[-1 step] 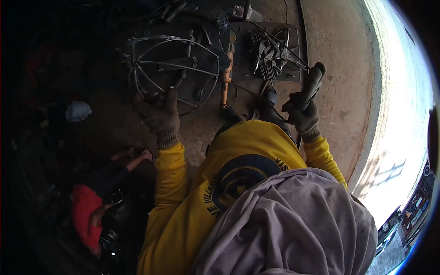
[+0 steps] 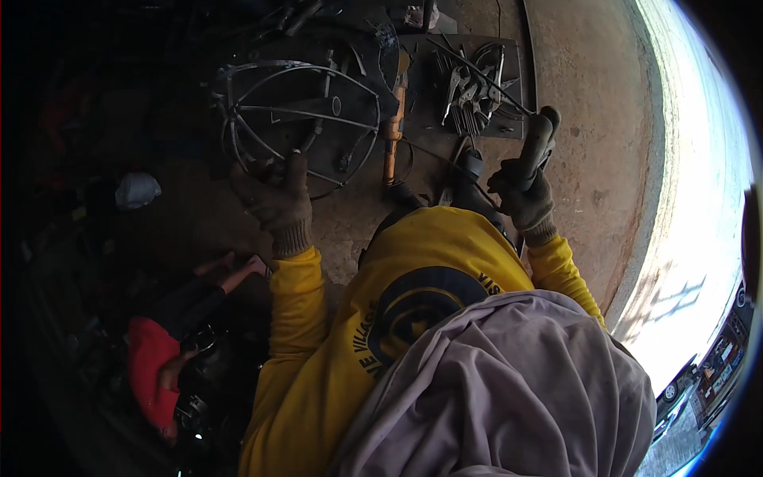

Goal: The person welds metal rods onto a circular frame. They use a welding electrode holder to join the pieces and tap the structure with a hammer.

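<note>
The cage-like frame (image 2: 354,123) of bent, dull-grey metal strips, rounded in outline, sits just ahead of the left grip (image 2: 278,195); the knitted glove's fingers reach its near rim, though I cannot tell whether they clasp it. The right grip (image 2: 524,199), also gloved, is wrapped round a dark, rounded handle (image 2: 540,141). Ahead-left of it, a thin rod (image 2: 485,79) crosses over metal clamps (image 2: 475,99). An orange tool (image 2: 393,131) lies forward, between both grips. The forearms reach forward, well apart.
</note>
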The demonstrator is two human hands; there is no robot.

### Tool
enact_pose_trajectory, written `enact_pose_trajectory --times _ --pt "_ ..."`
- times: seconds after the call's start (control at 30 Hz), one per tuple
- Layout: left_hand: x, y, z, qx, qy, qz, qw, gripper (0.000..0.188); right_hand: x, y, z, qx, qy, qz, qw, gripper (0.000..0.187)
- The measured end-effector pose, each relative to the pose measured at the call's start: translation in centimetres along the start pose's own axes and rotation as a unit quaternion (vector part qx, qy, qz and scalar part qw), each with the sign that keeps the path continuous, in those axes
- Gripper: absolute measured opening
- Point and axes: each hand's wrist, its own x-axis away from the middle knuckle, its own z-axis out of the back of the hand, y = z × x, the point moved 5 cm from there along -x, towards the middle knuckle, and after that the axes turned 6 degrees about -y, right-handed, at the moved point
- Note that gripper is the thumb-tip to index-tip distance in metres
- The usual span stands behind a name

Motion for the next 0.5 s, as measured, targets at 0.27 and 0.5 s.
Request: enact_pose_trajectory --times 0.27,0.5 --pt "2.4 -2.5 -1.6 0.066 -0.018 0.052 0.996 0.061 -0.3 -1.7 0.3 0.101 -0.096 0.028 0.990 0.043" --pt "4.3 -5.2 -3.9 0.243 -0.017 0.188 0.951 0.055 -0.3 0.3 2.1 0.134 -0.130 0.023 0.982 0.042"
